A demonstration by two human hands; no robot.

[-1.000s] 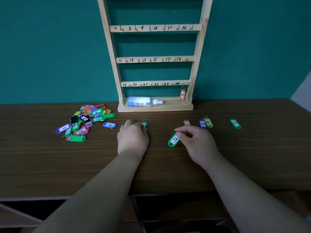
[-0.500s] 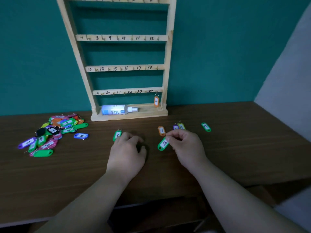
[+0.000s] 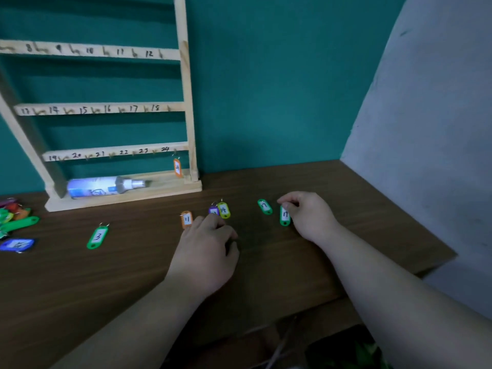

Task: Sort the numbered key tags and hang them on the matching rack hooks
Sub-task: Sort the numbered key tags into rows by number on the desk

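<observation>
The right hand [image 3: 308,217] has its grip pinched on the ring end of the oblong green plastic tag marked 19 [image 3: 285,214], which lies low over the dark wood-grain desk [image 3: 266,275], just beside the green tag 17 [image 3: 264,206]. The left hand [image 3: 205,251] rests palm down, grip slack and holding nothing, fingertips by the purple tag [image 3: 213,211] and the yellow-green 14 [image 3: 223,210]. The orange 11 [image 3: 186,219] and the green 3 [image 3: 97,237] lie flat further left. On the pale pine rack [image 3: 186,102], one orange tag [image 3: 177,167] hangs below hook 24.

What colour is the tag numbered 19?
Green; the plastic key tag shows best in head view.
</observation>
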